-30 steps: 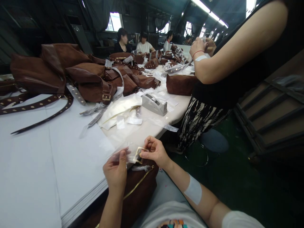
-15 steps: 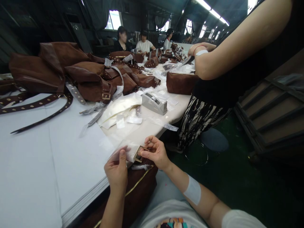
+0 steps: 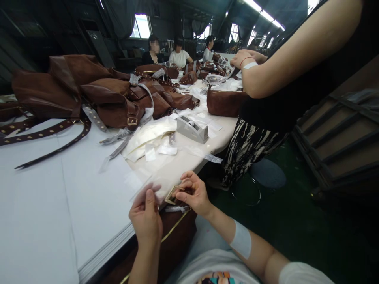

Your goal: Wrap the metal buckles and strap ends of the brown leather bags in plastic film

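My left hand [image 3: 146,217] pinches a sheet or sleeve of clear plastic film [image 3: 156,182] between thumb and fingers; the fingers show through it. My right hand [image 3: 195,195] has its thumb and fingertips closed on a gold rectangular buckle [image 3: 169,195], close beside the film. Whether film and buckle touch I cannot tell. Below both hands a brown suede bag [image 3: 185,227] with a gold zipper [image 3: 175,227] lies at my lap, against the table edge. What joins the buckle to the bag is mostly hidden by my right hand.
Ahead stands a grey tape dispenser [image 3: 192,130] beside white padding sheets [image 3: 148,136]. Brown bags [image 3: 103,98] and studded straps [image 3: 56,128] are heaped at the left back. A co-worker [image 3: 284,79] stands close on the right, near a stool [image 3: 268,173]. White sheets [image 3: 35,205] cover the left table.
The plastic film has shifted left, away from the buckle, which now shows more fully. My right hand keeps its grip on the buckle.
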Demonstrator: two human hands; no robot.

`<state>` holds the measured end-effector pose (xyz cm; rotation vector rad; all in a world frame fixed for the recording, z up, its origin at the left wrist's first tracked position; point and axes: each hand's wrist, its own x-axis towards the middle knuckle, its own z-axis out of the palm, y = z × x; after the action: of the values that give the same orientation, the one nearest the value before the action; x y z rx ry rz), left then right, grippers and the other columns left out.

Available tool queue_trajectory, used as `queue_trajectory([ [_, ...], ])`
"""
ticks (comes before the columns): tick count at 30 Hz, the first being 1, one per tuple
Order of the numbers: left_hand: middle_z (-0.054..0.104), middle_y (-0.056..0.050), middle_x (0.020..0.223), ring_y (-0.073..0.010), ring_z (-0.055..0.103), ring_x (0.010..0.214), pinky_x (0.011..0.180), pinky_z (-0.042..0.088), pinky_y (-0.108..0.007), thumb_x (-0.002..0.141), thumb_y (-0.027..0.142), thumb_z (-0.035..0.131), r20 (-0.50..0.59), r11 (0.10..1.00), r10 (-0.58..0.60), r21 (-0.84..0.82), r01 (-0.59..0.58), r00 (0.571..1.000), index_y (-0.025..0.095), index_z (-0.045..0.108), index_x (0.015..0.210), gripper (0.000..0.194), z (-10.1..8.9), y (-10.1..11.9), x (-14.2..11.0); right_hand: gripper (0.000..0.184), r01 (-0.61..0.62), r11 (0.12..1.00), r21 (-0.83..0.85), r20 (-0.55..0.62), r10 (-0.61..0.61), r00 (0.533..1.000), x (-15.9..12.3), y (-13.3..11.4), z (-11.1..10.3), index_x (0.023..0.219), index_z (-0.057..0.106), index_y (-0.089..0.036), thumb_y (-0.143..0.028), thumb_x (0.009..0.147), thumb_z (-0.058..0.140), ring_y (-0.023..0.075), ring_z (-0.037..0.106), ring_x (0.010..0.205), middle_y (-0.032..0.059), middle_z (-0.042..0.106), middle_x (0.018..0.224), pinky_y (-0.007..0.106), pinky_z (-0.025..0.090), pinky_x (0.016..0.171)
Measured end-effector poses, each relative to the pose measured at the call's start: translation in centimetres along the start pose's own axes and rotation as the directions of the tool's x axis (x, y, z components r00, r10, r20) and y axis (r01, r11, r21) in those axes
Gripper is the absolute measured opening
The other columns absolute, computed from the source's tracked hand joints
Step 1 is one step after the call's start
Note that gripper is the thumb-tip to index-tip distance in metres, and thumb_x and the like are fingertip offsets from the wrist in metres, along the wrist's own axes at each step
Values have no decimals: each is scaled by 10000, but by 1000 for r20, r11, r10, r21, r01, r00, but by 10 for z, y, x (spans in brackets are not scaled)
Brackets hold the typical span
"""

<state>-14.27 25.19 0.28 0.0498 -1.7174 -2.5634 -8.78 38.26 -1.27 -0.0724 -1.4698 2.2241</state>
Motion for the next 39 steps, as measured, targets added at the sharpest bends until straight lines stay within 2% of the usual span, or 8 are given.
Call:
queue_trajectory([
  [3, 744, -16, 793, -46, 591, 555, 498, 494, -103, 616, 318, 958, -110, 958, -233, -194, 209, 966, 144, 782, 910, 384, 2, 3, 8, 531, 4, 999, -46, 10, -4, 1000, -2, -2, -3, 1211, 651, -212, -338, 752, 888, 175, 701, 818, 10, 759, 812, 287, 569, 780],
  [7, 723, -10, 769, -46, 606, 516, 432, 466, -99, 820, 137, 780, -146, 897, -398, -268, 351, 906, 120, 763, 872, 57, 4, 9, 10, 375, -126, 991, -51, 6, 127, 992, -2, -3, 0, 1038, 762, -176, -387, 751, 879, 177, 732, 755, 44, 786, 861, 288, 599, 732],
  [9, 734, -22, 792, -54, 633, 533, 413, 455, -99, 891, 117, 701, -153, 886, -429, -262, 382, 890, 123, 760, 880, 60, 6, 11, 9, 359, -143, 988, -52, -40, 141, 989, -2, -3, 4, 974, 783, -167, -390, 717, 900, 174, 726, 711, 48, 784, 830, 282, 604, 695],
  [15, 762, -45, 869, -84, 689, 591, 418, 478, -110, 899, 131, 705, -166, 913, -389, -203, 354, 906, 131, 771, 928, 72, 9, 10, 4, 324, -58, 997, -50, -219, 46, 975, -1, -3, 14, 918, 793, -176, -379, 692, 905, 164, 681, 638, 39, 763, 757, 279, 598, 598],
  [22, 769, -55, 850, -92, 674, 621, 481, 518, -127, 803, 170, 807, -198, 932, -345, -186, 310, 918, 126, 777, 887, 99, 15, 5, -3, 322, -52, 998, -19, -302, 43, 952, 1, 0, 25, 901, 792, -178, -386, 683, 906, 155, 667, 606, 36, 758, 746, 275, 595, 576],
  [27, 778, -63, 875, -117, 707, 709, 571, 569, -151, 758, 256, 869, -165, 945, -302, -185, 272, 939, 138, 781, 907, 209, 20, -1, -10, 317, -55, 998, 14, -288, 56, 956, -1, 5, 26, 874, 760, -168, -394, 699, 896, 147, 646, 585, 34, 738, 727, 262, 568, 541],
  [33, 783, -62, 874, -147, 728, 742, 638, 591, -183, 526, 477, 989, -72, 960, -248, -153, 235, 966, 153, 789, 975, 589, 21, -8, -19, 321, -34, 997, -68, -262, 15, 965, -2, 8, 24, 850, 664, -182, -359, 709, 891, 108, 517, 584, -13, 620, 672, 236, 466, 550],
  [39, 791, -64, 895, -161, 724, 724, 649, 595, -215, 657, 476, 919, 10, 980, -138, 148, 135, 990, 169, 784, 1065, 528, 10, -18, -28, 284, 74, 972, -221, -148, -109, 983, -2, -6, 11, 995, 607, -217, -327, 786, 765, 146, 530, 743, 16, 595, 894, 261, 432, 638],
])
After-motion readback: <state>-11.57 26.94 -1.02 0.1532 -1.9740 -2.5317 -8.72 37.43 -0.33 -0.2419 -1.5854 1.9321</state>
